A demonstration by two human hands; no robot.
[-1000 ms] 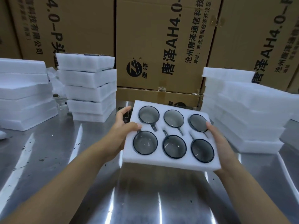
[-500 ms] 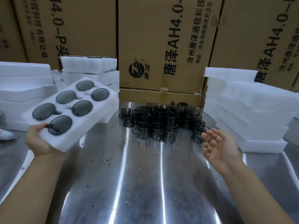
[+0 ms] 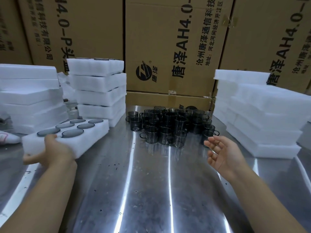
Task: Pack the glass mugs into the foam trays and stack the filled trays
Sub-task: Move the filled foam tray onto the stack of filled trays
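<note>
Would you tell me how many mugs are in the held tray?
6 mugs, two rows of three in the foam tray gripped by the left hand; none look hidden.

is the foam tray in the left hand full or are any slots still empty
Full: the foam tray, held by the left hand, shows dark mugs in all six slots.

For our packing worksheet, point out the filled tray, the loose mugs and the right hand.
filled tray (image 3: 94, 140), head view, foam side wall
loose mugs (image 3: 168, 125), head view, cluster middle
right hand (image 3: 225, 153), head view, palm
</note>
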